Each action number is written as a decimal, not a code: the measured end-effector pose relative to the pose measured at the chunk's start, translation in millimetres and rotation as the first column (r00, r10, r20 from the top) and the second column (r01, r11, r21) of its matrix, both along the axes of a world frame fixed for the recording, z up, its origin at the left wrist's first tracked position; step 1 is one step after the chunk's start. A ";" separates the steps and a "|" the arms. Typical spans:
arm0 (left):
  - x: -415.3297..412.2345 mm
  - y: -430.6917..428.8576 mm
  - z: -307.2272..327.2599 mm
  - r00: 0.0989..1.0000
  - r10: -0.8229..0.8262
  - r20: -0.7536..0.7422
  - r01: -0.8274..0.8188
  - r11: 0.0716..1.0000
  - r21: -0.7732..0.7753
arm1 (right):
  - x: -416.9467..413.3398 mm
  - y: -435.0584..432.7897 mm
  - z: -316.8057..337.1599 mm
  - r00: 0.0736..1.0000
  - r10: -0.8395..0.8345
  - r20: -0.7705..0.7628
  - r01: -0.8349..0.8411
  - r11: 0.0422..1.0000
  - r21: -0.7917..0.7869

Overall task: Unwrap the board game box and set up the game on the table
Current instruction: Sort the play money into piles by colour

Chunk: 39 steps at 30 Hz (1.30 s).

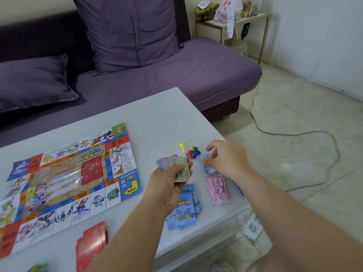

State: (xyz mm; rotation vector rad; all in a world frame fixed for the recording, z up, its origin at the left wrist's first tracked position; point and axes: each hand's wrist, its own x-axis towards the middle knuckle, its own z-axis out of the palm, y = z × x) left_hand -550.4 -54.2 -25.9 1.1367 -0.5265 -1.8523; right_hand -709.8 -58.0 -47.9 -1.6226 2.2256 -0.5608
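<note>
The colourful paper game board (64, 183) lies unfolded on the left of the white table (157, 114). My left hand (170, 179) grips a stack of play money (176, 166) above the table. My right hand (225, 158) pinches the top of a small blue-grey pile of notes (206, 166) lying on the table. A pink pile of notes (218, 190) lies just below it. Blue cards (184, 209) sit under my left wrist. Red cards (92, 242) lie near the front edge. Coloured pawns (191, 151) and a die (187, 154) sit between my hands.
A purple sofa (176, 75) with cushions stands behind the table. The table's right edge runs close to my right arm. A power strip (253, 226) and a cable (294, 134) lie on the tiled floor. A side table (231, 22) with bags stands in the far corner.
</note>
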 end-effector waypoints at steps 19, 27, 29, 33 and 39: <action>-11.1 3.4 4.2 0.999 -0.035 0.039 0.034 0.999 0.024 | 11.1 21.5 36.2 0.840 0.132 0.526 -0.119 0.991 -0.058; -31.6 -3.0 16.0 0.981 -0.105 -0.165 0.124 0.986 0.109 | -16.2 19.9 26.6 0.793 0.033 0.608 0.001 0.998 -0.056; -34.2 -6.5 12.0 0.987 -0.128 -0.096 0.137 0.986 0.094 | -29.4 19.1 23.8 0.777 -0.021 0.629 0.096 0.992 -0.086; -35.4 -10.2 1.5 0.991 -0.132 -0.006 0.132 0.991 0.030 | -48.5 12.2 11.1 0.922 -0.041 0.385 0.069 0.996 -0.059; -41.7 -7.7 0.8 0.987 -0.144 0.066 0.146 0.989 -0.020 | -43.8 9.4 11.3 0.987 -0.080 0.140 0.094 0.991 -0.096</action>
